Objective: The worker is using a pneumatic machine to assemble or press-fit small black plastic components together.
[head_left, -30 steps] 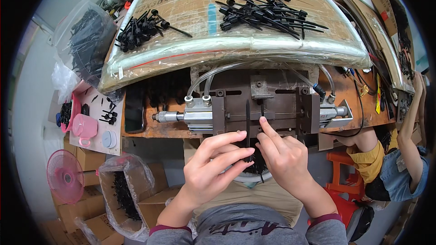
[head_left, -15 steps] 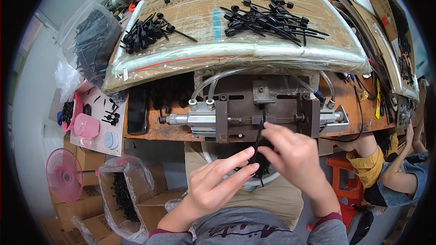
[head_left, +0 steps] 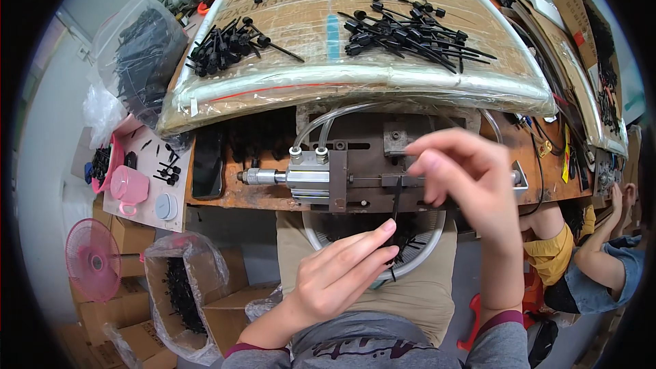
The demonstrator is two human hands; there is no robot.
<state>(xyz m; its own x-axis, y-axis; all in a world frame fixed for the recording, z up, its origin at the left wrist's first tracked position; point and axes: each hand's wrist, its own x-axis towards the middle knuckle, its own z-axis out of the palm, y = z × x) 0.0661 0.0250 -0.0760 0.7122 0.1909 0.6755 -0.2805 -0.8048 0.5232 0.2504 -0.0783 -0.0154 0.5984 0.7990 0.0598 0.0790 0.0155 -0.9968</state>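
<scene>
Head view: black strip (head_left: 397,199) is pointing toward the fixture (head_left: 365,164), its tip overlapping the fixture's front; contact unclear. Left hand (head_left: 335,270) is pinching it. Right hand (head_left: 461,164), now off the strip, is hovering over the fixture's right half, fingers curling; cannot tell if gripping. Left is apparently supporting alone. Basket rim (head_left: 438,234) is bounding room before the fixture; padded ledge (head_left: 410,80) is limiting room behind.

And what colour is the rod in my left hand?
The rod is black, clearest in the head view.
</scene>
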